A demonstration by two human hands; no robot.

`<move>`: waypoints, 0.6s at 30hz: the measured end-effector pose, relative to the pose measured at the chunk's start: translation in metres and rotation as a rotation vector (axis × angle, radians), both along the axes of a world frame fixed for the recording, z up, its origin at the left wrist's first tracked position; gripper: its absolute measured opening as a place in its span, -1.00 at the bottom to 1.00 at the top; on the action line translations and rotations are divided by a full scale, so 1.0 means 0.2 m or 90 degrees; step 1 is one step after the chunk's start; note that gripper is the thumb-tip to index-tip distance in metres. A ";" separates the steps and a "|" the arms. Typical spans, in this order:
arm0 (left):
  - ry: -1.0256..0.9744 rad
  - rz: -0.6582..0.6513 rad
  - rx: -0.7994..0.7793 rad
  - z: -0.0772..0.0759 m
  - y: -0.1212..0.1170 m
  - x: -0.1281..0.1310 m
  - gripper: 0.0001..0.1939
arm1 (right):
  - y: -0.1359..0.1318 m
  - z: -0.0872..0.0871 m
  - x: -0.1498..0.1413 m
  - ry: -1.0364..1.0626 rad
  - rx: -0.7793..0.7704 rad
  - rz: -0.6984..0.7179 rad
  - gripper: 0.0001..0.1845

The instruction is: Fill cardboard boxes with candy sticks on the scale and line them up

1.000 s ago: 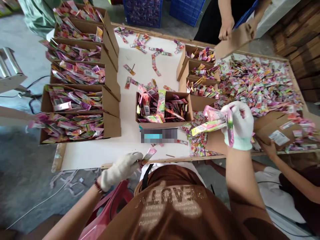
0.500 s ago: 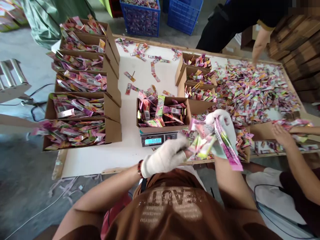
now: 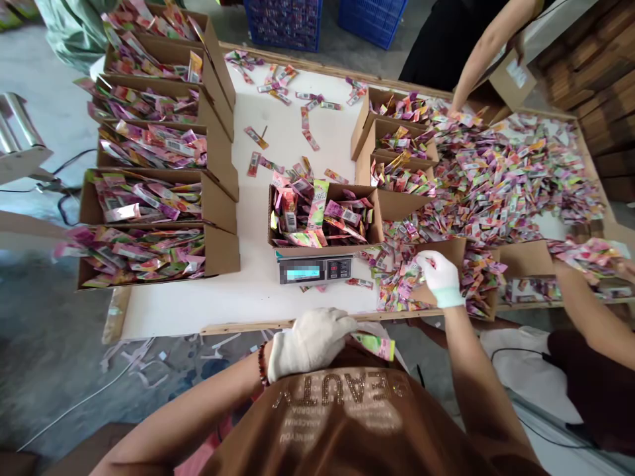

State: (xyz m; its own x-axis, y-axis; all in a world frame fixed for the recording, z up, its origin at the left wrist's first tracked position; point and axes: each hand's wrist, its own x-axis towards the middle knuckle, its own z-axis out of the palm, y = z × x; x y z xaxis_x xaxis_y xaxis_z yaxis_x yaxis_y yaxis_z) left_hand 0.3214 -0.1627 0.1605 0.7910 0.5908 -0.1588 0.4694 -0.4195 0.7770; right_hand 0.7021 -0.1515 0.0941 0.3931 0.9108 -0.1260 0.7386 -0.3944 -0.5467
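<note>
Sachets (image 3: 374,345), green and pink, jut from the curled fingers of the left hand (image 3: 317,336), near the table's front edge. The right hand (image 3: 439,274), gloved too, bends its fingers over the loose sachet pile (image 3: 404,285); whether it grips any cannot be told. Between and beyond them, a filled carton (image 3: 327,243) sits on a scale (image 3: 317,270). Packed boxes (image 3: 222,250) line the table's left side; a co-worker's hand (image 3: 455,111) reaches into the heap (image 3: 501,172) at far right.
</note>
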 end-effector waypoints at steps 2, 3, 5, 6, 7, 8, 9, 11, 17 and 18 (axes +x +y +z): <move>-0.004 0.027 0.072 0.05 0.10 -0.03 -0.70 | 0.01 -0.03 0.01 -0.039 -0.095 0.029 -0.47; 0.004 0.054 0.133 0.09 0.17 -0.05 -0.69 | 0.01 -0.01 0.01 -0.061 -0.125 0.054 -0.38; 0.052 0.118 0.286 0.17 0.33 -0.07 -0.66 | 0.05 0.06 -0.03 -0.094 -0.102 0.116 -0.27; 0.090 0.151 0.359 0.21 0.42 -0.07 -0.67 | 0.07 0.12 -0.07 -0.103 -0.047 0.150 -0.29; 0.128 0.172 0.413 0.25 0.49 -0.06 -0.69 | 0.10 0.19 -0.12 -0.109 0.024 0.191 -0.33; 0.162 0.176 0.439 0.27 0.55 -0.05 -0.71 | 0.13 0.26 -0.19 -0.116 0.092 0.245 -0.37; 0.185 0.160 0.448 0.28 0.59 -0.03 -0.73 | 0.17 0.33 -0.27 -0.126 0.149 0.313 -0.38; 0.222 0.098 0.430 0.25 0.64 0.01 -0.62 | 0.27 0.44 -0.44 -0.166 0.191 0.483 -0.33; 0.318 -0.007 0.295 -0.03 0.63 0.07 -0.56 | 0.55 0.41 -0.78 -0.347 -0.074 0.747 -0.43; 0.308 -0.010 0.284 -0.06 0.63 0.07 -0.64 | 0.57 0.37 -0.80 -0.350 -0.102 0.746 -0.47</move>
